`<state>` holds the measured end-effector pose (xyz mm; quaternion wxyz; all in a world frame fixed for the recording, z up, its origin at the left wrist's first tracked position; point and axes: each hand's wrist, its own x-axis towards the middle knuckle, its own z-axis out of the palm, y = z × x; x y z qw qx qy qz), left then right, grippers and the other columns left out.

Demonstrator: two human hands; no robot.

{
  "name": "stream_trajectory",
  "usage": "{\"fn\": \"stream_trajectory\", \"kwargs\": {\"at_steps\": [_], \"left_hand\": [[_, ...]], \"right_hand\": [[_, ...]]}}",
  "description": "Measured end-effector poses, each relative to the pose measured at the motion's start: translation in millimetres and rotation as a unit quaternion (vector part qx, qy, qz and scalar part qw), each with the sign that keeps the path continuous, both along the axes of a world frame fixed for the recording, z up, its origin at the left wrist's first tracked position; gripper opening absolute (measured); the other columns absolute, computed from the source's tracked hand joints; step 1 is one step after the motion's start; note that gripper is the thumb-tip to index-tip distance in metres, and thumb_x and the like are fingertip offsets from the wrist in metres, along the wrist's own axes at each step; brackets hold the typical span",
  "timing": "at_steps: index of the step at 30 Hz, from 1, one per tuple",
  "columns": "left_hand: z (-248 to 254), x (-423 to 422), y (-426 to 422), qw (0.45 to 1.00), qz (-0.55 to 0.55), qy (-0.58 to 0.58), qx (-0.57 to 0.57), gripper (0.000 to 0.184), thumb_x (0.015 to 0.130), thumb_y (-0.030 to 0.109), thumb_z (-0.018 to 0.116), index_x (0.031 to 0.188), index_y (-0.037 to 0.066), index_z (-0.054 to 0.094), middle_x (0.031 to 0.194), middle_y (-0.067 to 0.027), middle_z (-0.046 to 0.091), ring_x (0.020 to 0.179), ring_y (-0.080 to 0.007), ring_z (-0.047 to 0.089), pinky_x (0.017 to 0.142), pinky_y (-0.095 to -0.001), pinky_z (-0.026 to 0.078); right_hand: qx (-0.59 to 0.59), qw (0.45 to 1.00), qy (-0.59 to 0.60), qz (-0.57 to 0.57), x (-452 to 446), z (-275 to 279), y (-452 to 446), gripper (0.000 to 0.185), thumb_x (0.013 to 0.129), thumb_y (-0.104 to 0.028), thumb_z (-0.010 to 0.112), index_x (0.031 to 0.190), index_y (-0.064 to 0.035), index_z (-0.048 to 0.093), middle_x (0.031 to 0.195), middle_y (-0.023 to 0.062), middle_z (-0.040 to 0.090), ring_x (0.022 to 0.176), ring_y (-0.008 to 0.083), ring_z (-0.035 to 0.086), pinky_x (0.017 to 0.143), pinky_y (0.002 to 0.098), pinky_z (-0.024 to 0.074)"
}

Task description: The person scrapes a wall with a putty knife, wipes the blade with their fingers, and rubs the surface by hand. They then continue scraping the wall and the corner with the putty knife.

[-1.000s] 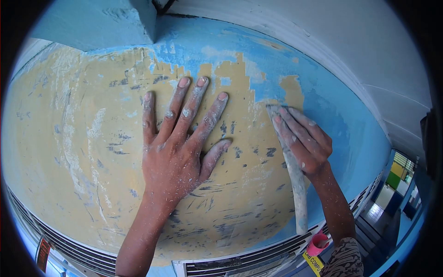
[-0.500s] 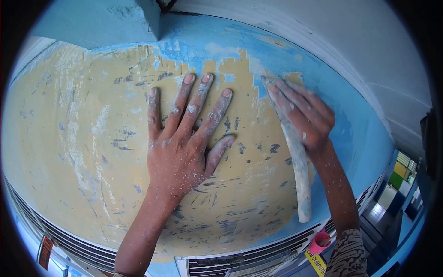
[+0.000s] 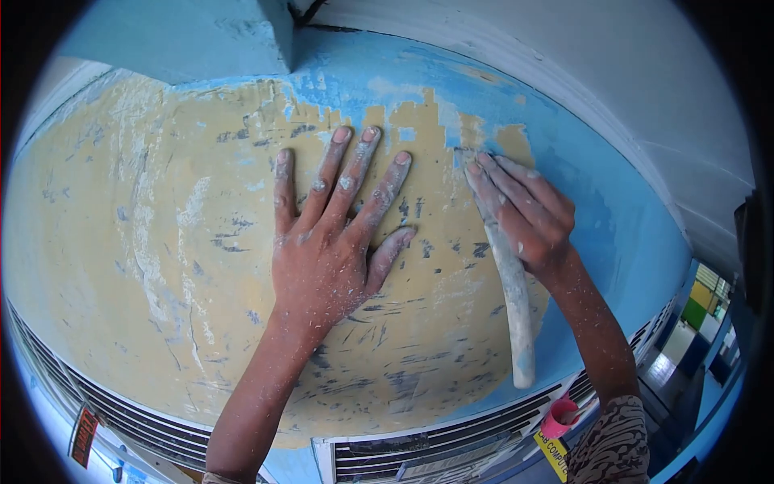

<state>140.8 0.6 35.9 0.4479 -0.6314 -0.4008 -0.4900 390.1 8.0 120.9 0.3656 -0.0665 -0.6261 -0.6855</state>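
My left hand lies flat on the wall, fingers spread and dusted with pale powder. My right hand grips a scraper close to its head. Its long, whitish, slightly curved handle hangs down below my hand. The scraper's head meets the wall at the edge between bare tan surface and blue paint; my fingers partly cover it. A small strip of blue shows beside the head. Dust and tiny flakes cover both forearms.
A light blue beam juts out at the upper left, under a pale ceiling. Louvred vents run below the wall. A pink cup and a yellow sign are at the lower right; an orange-lettered sign is at the lower left.
My right hand and the scraper have moved slightly down the wall. The blue patch by the scraper's head is smaller, with more tan showing. My left hand stays flat; the view has shifted slightly.
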Motion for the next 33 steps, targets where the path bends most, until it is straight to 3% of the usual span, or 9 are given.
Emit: {"fn": "stream_trajectory", "kwargs": {"at_steps": [7,9,12,16,19,27,30,33], "left_hand": [[0.9,1.6,-1.0,1.000,0.000,0.003,-0.002,0.067,0.097,0.058,0.056,0.158,0.031,0.044,0.167,-0.0034,0.034,0.158,-0.0245,0.023,0.129,-0.0572,0.005],[0.8,-0.6,-1.4,1.000,-0.003,0.007,-0.002,0.067,0.097,0.058,0.056,0.158,0.031,0.044,0.167,-0.0034,0.034,0.158,-0.0245,0.023,0.129,-0.0573,0.005],[1.3,-0.5,-0.4,1.000,-0.010,0.010,0.008,0.068,0.097,0.057,0.057,0.157,0.030,0.044,0.167,-0.0036,0.034,0.157,-0.0249,0.023,0.129,-0.0573,0.005],[2.1,-2.0,-3.4,1.000,-0.014,0.013,0.002,0.068,0.097,0.055,0.059,0.158,0.028,0.044,0.167,-0.0052,0.034,0.157,-0.0250,0.025,0.129,-0.0558,0.008],[2.5,-9.4,-5.3,0.999,-0.033,0.007,-0.003,0.068,0.098,0.054,0.058,0.158,0.027,0.043,0.167,-0.0062,0.034,0.156,-0.0247,0.026,0.130,-0.0535,0.009],[12.0,-30.3,-3.9,0.998,0.001,0.062,0.012,0.067,0.101,0.057,0.049,0.159,0.025,0.042,0.167,-0.0071,0.033,0.157,-0.0251,0.024,0.130,-0.0514,0.008],[12.5,-30.0,-7.4,0.998,0.013,0.065,0.001,0.067,0.101,0.057,0.049,0.159,0.025,0.042,0.168,-0.0072,0.032,0.157,-0.0255,0.024,0.130,-0.0515,0.008],[12.2,-28.8,-6.7,0.998,0.015,0.062,0.004,0.066,0.101,0.057,0.049,0.159,0.027,0.042,0.167,-0.0068,0.033,0.157,-0.0254,0.024,0.130,-0.0519,0.008]], "right_hand": [[-0.012,1.000,0.015,0.006,-6.4,20.9,-0.7,0.021,0.087,-0.012,0.078,0.107,-0.0107,0.079,0.107,0.0054,0.079,0.097,0.0162,0.074,0.080,0.0290,0.0623],[0.016,1.000,-0.002,0.006,-1.8,4.9,5.0,0.020,0.087,-0.012,0.077,0.107,-0.0101,0.079,0.108,0.0059,0.079,0.094,0.0157,0.073,0.077,0.0302,0.0621],[0.081,0.997,0.002,0.008,-0.3,22.8,16.9,0.022,0.087,-0.012,0.076,0.109,-0.0101,0.079,0.109,0.0074,0.078,0.093,0.0162,0.073,0.076,0.0306,0.0618],[0.024,0.998,0.041,-0.028,-18.2,50.1,-2.8,0.025,0.086,-0.010,0.075,0.111,-0.0052,0.078,0.110,0.0090,0.078,0.092,0.0168,0.072,0.074,0.0304,0.0615],[0.063,0.998,-0.008,-0.029,-10.2,16.3,3.3,0.028,0.084,-0.008,0.075,0.111,-0.0024,0.077,0.108,0.0100,0.078,0.091,0.0180,0.072,0.073,0.0314,0.0611],[0.019,1.000,0.019,0.005,-8.8,23.4,3.1,0.029,0.084,-0.006,0.075,0.112,-0.0026,0.077,0.102,0.0112,0.078,0.091,0.0195,0.073,0.075,0.0316,0.0610],[0.069,0.998,-0.005,0.005,-7.7,30.1,8.2,0.030,0.083,-0.006,0.075,0.113,-0.0025,0.076,0.101,0.0113,0.078,0.090,0.0205,0.073,0.074,0.0320,0.0608],[0.016,0.999,0.040,0.005,-14.4,36.1,-0.8,0.030,0.083,-0.005,0.075,0.113,-0.0025,0.076,0.101,0.0116,0.078,0.089,0.0207,0.073,0.073,0.0330,0.0606]]}}
